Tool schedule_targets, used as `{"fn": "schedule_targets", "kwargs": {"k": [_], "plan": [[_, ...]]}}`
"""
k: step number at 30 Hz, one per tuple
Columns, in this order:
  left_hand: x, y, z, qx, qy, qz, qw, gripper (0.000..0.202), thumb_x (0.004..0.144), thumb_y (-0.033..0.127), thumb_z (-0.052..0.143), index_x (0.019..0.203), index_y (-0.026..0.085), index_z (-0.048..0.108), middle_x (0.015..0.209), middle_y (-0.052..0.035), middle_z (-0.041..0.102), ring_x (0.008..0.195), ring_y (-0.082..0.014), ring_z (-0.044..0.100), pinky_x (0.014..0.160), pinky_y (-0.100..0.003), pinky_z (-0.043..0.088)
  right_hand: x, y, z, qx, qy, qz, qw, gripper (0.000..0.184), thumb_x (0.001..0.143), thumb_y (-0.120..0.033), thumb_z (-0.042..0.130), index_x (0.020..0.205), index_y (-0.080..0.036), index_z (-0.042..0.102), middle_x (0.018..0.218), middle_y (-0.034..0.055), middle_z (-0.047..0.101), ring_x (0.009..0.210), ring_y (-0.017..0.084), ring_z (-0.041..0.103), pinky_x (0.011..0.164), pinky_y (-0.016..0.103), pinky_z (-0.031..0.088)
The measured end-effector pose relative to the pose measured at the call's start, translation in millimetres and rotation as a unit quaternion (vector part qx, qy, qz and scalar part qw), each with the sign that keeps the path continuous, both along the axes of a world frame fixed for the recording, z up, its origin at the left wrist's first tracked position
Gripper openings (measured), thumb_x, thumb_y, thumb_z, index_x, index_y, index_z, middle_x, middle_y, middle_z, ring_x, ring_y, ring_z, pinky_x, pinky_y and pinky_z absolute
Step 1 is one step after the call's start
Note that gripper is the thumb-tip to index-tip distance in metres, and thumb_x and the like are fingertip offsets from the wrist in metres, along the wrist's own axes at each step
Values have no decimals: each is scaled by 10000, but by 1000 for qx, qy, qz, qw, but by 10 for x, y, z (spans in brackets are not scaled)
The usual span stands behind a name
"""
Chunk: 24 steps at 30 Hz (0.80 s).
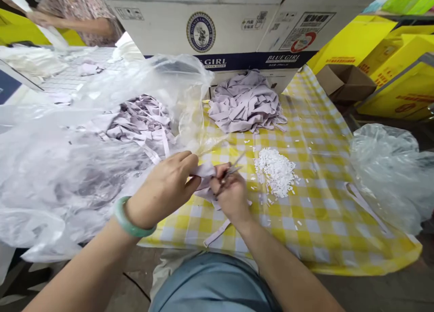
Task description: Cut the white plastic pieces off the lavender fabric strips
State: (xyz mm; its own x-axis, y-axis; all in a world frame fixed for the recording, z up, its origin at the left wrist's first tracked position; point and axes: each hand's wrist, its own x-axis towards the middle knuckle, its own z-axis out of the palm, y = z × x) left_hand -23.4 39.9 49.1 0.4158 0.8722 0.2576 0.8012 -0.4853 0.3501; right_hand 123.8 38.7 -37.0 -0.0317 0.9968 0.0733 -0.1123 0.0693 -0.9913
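Note:
My left hand (166, 190), with a green bangle (130, 221) on the wrist, pinches a pale lilac fabric strip (205, 171) above the yellow checked tablecloth (315, 230). My right hand (230, 194) is closed around small scissors (232, 169), whose blades point up and right beside the strip. The strip's loose end (217, 233) hangs down over the table edge. Just right of the scissors lies a heap of small white snippets (276, 169).
A clear plastic bag (84, 158) full of lilac strips fills the left. A pile of lilac strips (246, 104) lies before a cardboard box (217, 27). Another plastic bag (393, 172) sits right, yellow boxes (400, 72) behind. Another person's arm (74, 22) shows far left.

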Motion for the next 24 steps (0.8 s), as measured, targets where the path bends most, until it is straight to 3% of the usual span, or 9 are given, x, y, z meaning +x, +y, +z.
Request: {"fn": "schedule_targets", "kwargs": {"k": [3, 6, 11, 14, 16, 19, 21, 24], "plan": [[-129, -126, 44, -150, -121, -4, 981, 129, 870, 256, 533, 754, 201, 526, 645, 21, 453, 567, -139, 405, 535, -258, 311, 136, 86, 58, 29, 23, -59, 998, 151, 712, -243, 588, 748, -233, 441, 920, 22, 613, 872, 163, 624, 743, 282, 498], [-196, -193, -8, -289, -252, -8, 924, 273, 949, 385, 470, 819, 189, 609, 691, 2, 512, 616, -138, 460, 560, -232, 378, 231, 152, 77, 30, 53, -52, 997, 166, 729, -258, 580, 814, -240, 439, 985, 26, 606, 810, 147, 609, 681, 265, 492], [-199, -248, -65, -378, -299, -32, 876, 314, 951, 423, 523, 846, 168, 673, 667, -4, 500, 589, -121, 436, 517, -213, 358, 232, 217, 67, 21, 30, -73, 997, 169, 791, -317, 575, 912, -239, 486, 879, 2, 567, 696, 129, 555, 610, 241, 457], [-160, -296, 7, -368, -333, -57, 866, 275, 942, 381, 557, 823, 173, 691, 703, -29, 547, 632, -136, 488, 565, -230, 414, 173, 213, 65, 8, 47, -56, 997, 175, 790, -326, 593, 921, -240, 515, 761, -32, 542, 616, 117, 511, 563, 232, 426], [-92, -322, 56, -288, -363, -56, 884, 215, 931, 319, 587, 828, 183, 716, 852, -72, 605, 821, -184, 567, 734, -274, 486, 71, 156, 41, -17, 83, -27, 996, 188, 761, -335, 626, 873, -233, 514, 740, -36, 551, 608, 113, 510, 562, 231, 430], [59, -310, 37, -161, -412, -38, 896, 193, 932, 270, 594, 836, 194, 744, 1028, -112, 628, 1144, -253, 525, 969, -347, 453, -140, -18, -48, -74, 127, 33, 989, 255, 724, -400, 663, 821, -228, 501, 709, -31, 548, 595, 119, 506, 565, 249, 451], [155, -272, -47, -167, -457, -38, 873, 237, 944, 298, 577, 799, 185, 727, 955, -117, 633, 1132, -265, 532, 918, -351, 475, -227, -150, -116, -94, 123, 45, 987, 283, 733, -441, 654, 819, -229, 487, 721, -16, 567, 621, 135, 533, 589, 271, 475], [236, -226, -215, -225, -530, -17, 817, 273, 944, 351, 574, 769, 168, 675, 937, -90, 578, 803, -179, 548, 662, -283, 467, -124, -277, -139, -69, 72, 60, 993, 280, 766, -443, 638, 866, -227, 492, 833, 29, 632, 735, 175, 607, 654, 303, 508]]}}
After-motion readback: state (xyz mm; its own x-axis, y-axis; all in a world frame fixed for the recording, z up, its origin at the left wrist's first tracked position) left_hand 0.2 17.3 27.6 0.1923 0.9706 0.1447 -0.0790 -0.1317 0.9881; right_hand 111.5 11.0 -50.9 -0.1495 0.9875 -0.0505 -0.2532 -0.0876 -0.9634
